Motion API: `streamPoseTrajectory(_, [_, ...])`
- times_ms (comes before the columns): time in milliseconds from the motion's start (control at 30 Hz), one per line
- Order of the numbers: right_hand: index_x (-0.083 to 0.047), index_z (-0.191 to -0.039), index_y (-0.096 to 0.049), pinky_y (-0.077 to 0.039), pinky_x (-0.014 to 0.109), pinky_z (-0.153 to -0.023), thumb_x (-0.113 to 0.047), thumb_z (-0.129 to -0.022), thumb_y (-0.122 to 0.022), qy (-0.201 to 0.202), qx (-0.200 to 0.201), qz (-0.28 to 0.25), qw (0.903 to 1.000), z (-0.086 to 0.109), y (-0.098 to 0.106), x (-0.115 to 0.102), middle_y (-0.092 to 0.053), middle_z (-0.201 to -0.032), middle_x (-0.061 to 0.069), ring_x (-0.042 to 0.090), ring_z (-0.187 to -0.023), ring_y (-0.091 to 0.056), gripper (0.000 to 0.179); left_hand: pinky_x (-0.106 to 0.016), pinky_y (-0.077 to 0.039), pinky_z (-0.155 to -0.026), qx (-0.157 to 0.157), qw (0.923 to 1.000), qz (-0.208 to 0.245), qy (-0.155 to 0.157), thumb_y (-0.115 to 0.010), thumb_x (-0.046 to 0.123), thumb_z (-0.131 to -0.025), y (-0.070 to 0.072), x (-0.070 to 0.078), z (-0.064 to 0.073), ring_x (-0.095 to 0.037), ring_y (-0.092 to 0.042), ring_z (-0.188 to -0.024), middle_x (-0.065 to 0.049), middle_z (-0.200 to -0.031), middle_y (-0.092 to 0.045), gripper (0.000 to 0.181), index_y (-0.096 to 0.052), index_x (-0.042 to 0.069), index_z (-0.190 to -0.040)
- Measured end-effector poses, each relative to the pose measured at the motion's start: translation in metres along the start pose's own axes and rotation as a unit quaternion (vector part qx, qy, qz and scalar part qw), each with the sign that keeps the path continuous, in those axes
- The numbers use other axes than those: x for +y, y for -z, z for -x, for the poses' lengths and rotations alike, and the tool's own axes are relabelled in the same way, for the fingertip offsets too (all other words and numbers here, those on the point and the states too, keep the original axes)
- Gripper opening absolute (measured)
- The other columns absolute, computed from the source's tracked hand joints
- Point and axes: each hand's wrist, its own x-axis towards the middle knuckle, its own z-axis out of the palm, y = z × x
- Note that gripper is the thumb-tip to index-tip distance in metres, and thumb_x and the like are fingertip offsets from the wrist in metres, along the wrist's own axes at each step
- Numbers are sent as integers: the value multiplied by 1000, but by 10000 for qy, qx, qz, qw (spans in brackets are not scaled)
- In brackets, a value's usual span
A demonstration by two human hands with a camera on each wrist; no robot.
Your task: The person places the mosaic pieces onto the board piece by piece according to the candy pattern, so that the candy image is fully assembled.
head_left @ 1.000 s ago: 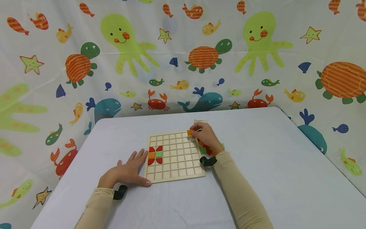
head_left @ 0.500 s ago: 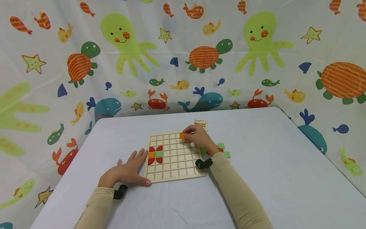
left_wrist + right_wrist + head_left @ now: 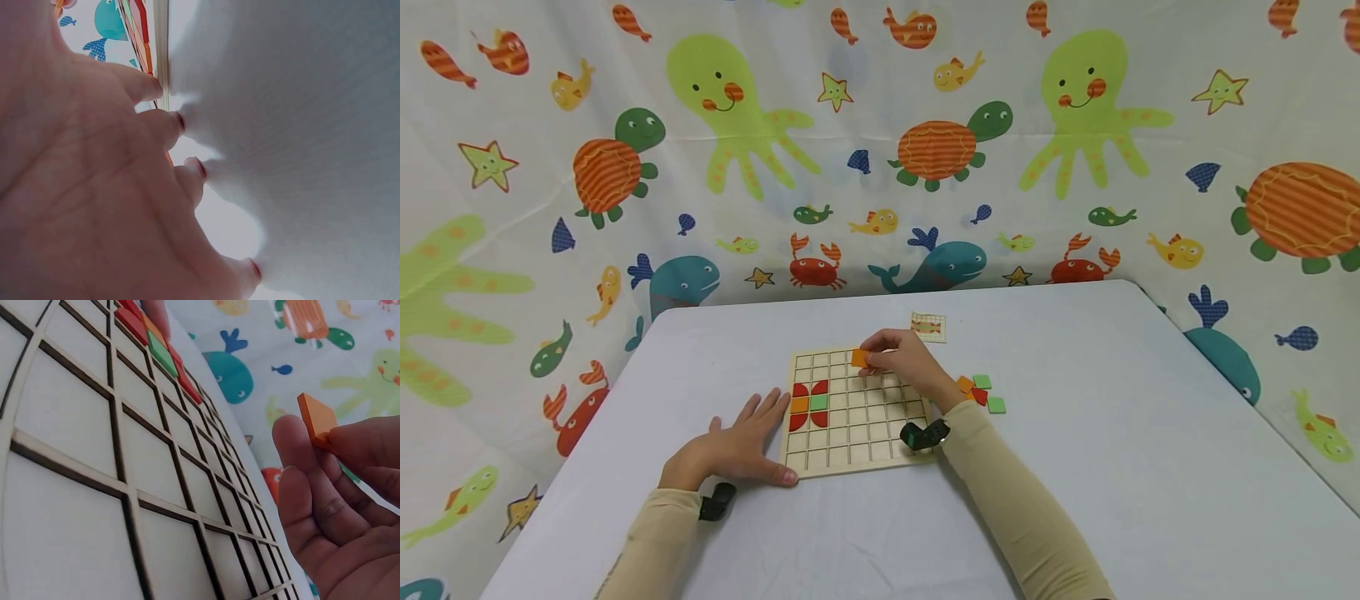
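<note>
Between thumb and fingers my right hand [image 3: 904, 360] pinches an orange square tile [image 3: 317, 419], held above the far part of a wooden grid board [image 3: 857, 468]. Spread flat, my left hand [image 3: 741, 446] rests at the board's left edge, its fingertips on the white table and its thumb by the near left corner. At the board's left side sit an orange square [image 3: 800, 405], a green square [image 3: 818, 402] and several red rounded pieces [image 3: 820, 419] in the cells. In the left wrist view, the left palm hides most of the board.
Right of the board lies a small group of loose tiles, with green squares [image 3: 996, 405], a red piece [image 3: 980, 397] and orange ones [image 3: 965, 384]. A small pattern card [image 3: 928, 327] lies behind the board. A printed curtain [image 3: 850, 125] hangs behind the white table [image 3: 1112, 417].
My right hand has moved left over the board's far rows with the orange tile, uncovering the pattern card and the loose tiles. The left hand stays in place.
</note>
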Motion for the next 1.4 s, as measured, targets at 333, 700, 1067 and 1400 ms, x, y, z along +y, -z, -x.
streamPoseTrajectory(333, [7, -119, -71, -62, 30, -80, 1, -104, -66, -114, -99, -43, 9999, -2, -9, 4, -71, -107, 17, 29, -88, -78, 16, -90, 2, -109, -37, 10000, 39, 23, -91, 60, -75, 1, 1, 0, -52, 1, -160, -25, -177, -7, 134, -17, 4, -171])
streamPoseTrajectory(700, [4, -118, -72, -62, 30, -84, -4, -105, -69, -242, -142, 143, 9995, 0, -20, 5, -72, -104, 14, 27, -88, -77, 15, -90, 1, -109, -47, 10000, 8, 58, -91, 61, -75, 1, 0, 0, -51, 1, -160, -24, -177, -8, 133, -17, 5, -171])
streamPoseTrajectory(1067, [-3, -109, -76, -54, 25, -67, -7, -102, -73, -173, 155, 823, 9963, 1, -33, 9, -74, -92, 5, 19, -77, -65, 9, -90, 1, -109, -49, 10000, 38, 51, -91, 61, -75, 1, 0, 0, -52, 1, -160, -25, -177, -8, 133, -18, 4, -171])
streamPoseTrajectory(1400, [-7, -104, -77, -52, 27, -76, -7, -99, -75, -75, 306, 1630, 9861, -1, -42, 10, -73, -91, 1, 18, -82, -64, 5, -90, 2, -109, -44, 10000, 40, 65, -91, 60, -75, 2, 2, 1, -52, 1, -160, -25, -177, -8, 133, -18, 4, -171])
